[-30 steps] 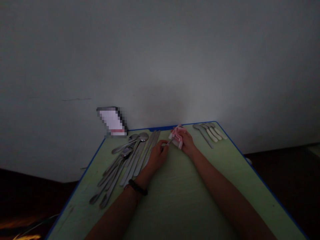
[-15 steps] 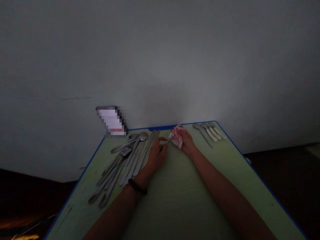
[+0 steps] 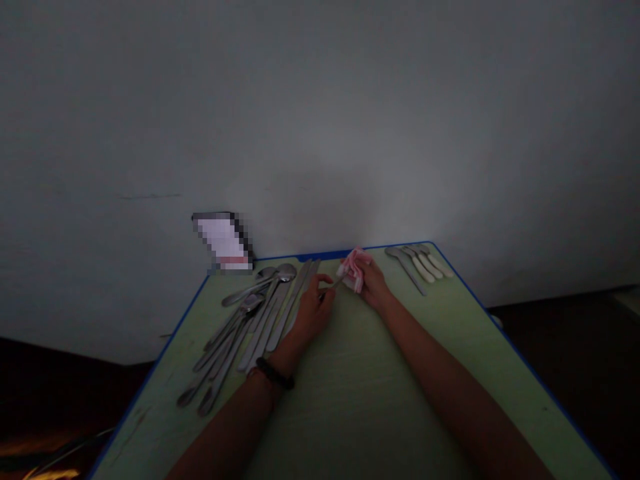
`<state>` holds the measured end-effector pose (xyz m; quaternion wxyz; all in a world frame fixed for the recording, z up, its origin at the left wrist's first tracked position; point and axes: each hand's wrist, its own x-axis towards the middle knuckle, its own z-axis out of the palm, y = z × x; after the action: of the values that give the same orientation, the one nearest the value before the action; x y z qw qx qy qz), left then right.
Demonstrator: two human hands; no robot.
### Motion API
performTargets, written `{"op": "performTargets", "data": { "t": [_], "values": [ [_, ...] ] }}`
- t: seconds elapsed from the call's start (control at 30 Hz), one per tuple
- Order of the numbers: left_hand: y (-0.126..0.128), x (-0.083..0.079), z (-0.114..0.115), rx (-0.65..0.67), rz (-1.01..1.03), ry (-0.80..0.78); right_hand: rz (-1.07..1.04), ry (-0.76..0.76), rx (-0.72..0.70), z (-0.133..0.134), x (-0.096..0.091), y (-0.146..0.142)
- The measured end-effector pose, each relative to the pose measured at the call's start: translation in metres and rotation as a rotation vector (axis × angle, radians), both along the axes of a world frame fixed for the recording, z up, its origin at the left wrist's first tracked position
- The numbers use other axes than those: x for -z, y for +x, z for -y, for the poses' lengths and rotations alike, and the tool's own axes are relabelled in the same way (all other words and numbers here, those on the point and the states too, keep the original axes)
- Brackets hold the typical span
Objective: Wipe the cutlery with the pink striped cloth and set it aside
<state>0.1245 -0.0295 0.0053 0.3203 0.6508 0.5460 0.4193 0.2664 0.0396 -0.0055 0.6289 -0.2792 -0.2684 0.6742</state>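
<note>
Over the far half of the table, my left hand (image 3: 315, 308) pinches one end of a thin metal piece of cutlery (image 3: 339, 281). Its other end runs into a crumpled pink-and-white cloth (image 3: 356, 268), so its kind stays hidden. My right hand (image 3: 375, 285) is closed round that cloth. Left of my left hand lie several table knives (image 3: 280, 321) side by side. Beyond them is a loose pile of metal spoons (image 3: 287, 273). To the right of my right hand, a metal spoon (image 3: 409, 268) lies beside several pieces of white-handled cutlery (image 3: 425, 270).
The pale green table (image 3: 350, 413) has a blue edge and stands against a grey wall (image 3: 320, 120). A device with a lit, blurred-out screen (image 3: 225, 243) leans on the wall at the table's back left corner. Dark floor (image 3: 565, 340) shows on both sides.
The cloth has bunched a little differently and risen slightly in my right hand. My left hand keeps its hold in nearly the same place. The cutlery on the table has not moved.
</note>
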Motion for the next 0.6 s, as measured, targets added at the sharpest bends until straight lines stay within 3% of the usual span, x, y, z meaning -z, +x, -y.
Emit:
{"op": "performTargets", "data": {
  "t": [0.6],
  "values": [
    [0.0007,-0.0039,0.0025,0.029,-0.021,-0.012,-0.012,-0.05,0.011,0.0004,0.0001,-0.0001]
  ]
}}
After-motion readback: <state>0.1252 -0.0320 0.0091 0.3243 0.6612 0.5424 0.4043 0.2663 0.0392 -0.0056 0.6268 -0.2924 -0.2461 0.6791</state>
